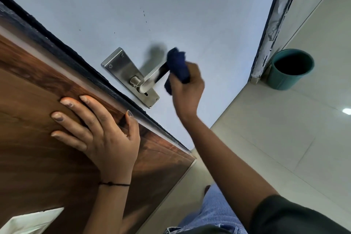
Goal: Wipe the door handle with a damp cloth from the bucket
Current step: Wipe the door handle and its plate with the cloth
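Note:
A steel lever door handle (152,77) on a steel backplate (121,66) is fixed to the pale door face (171,5). My right hand (187,89) grips a dark blue cloth (177,65) bunched around the free end of the lever, hiding its tip. My left hand (96,129) lies flat with fingers spread on the wood-grain surface (38,148) at the left. A teal bucket (290,70) stands on the floor at the right, its inside dark.
A dark rubber-like strip (57,51) runs along the door's edge. A chipped door frame (273,24) stands beside the bucket. Pale tiled floor (284,138) fills the right side. My jeans-clad leg (212,213) is at the bottom.

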